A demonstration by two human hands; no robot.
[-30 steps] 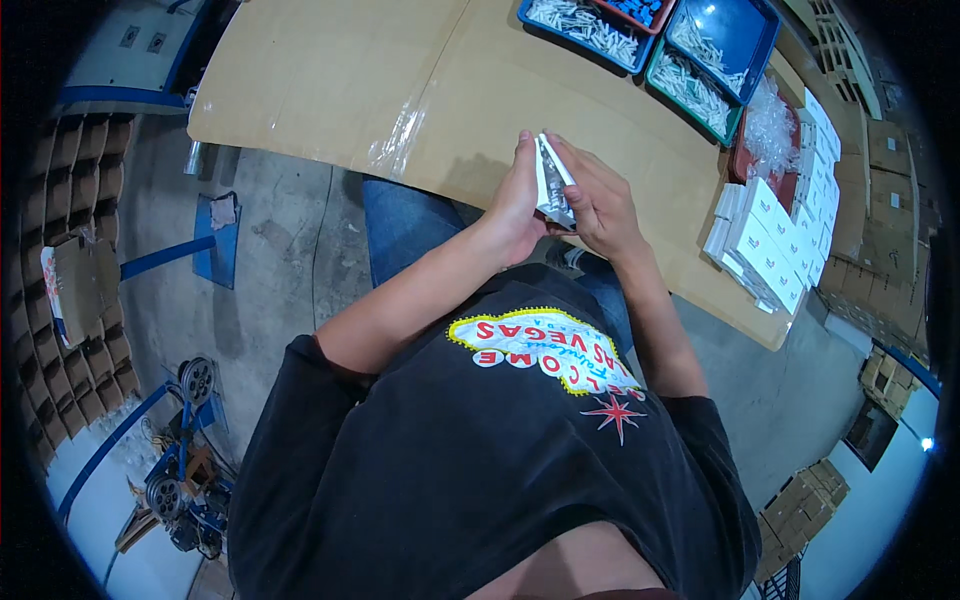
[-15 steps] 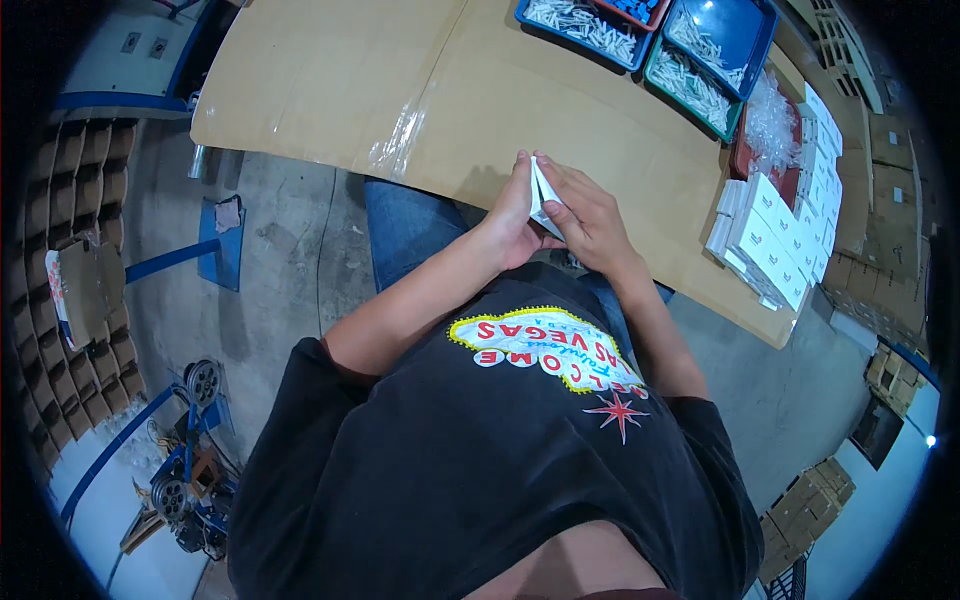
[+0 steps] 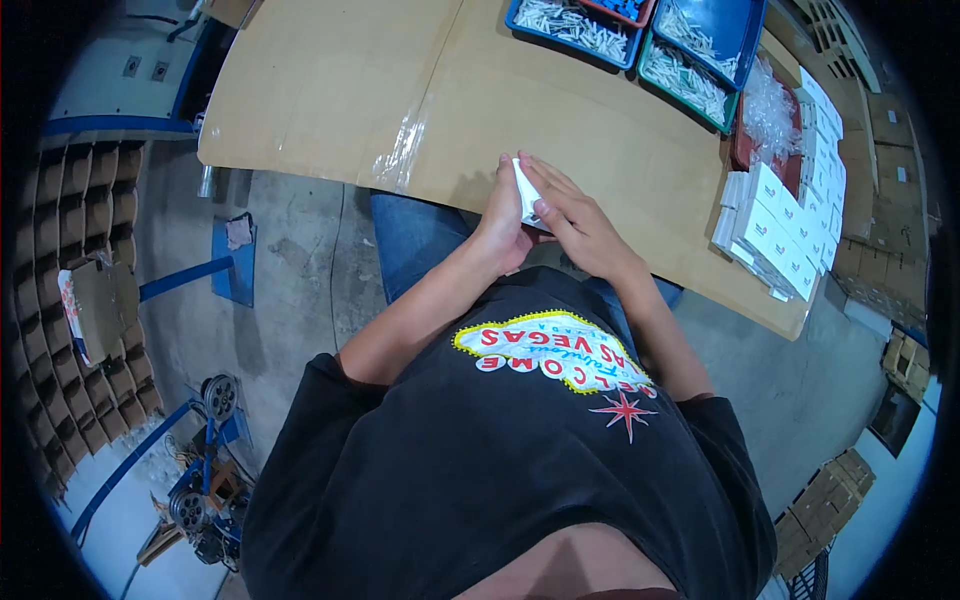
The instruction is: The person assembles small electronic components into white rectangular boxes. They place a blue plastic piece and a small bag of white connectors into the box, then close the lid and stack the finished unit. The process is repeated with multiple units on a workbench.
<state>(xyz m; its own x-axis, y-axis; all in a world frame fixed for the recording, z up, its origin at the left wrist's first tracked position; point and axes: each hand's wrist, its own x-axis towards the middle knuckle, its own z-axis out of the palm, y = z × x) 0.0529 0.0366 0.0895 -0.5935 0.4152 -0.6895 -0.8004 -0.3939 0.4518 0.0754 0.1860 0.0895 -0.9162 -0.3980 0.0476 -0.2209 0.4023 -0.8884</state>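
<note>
Between my palms, near the table's front edge, is a small white carton (image 3: 527,195), narrow at its far end and wider toward me. My left hand (image 3: 502,222) lies along its left side with the fingers pointing away from me. From the right, my right hand (image 3: 590,232) presses against it, thumb across the near part and fingers along the far side. The carton's underside and much of its right side are hidden by the hands.
A cardboard-covered table (image 3: 560,110) spans the front. At the back right are a blue tray (image 3: 575,42) and a green tray (image 3: 690,85) of small white pieces, and a red tray (image 3: 743,150) with clear plastic. White boxes (image 3: 775,225) lie stacked at the right edge.
The carton's two white panels, spread in a V before, are now pressed together. My right hand has closed in toward the left one. The whole view has shifted slightly.
</note>
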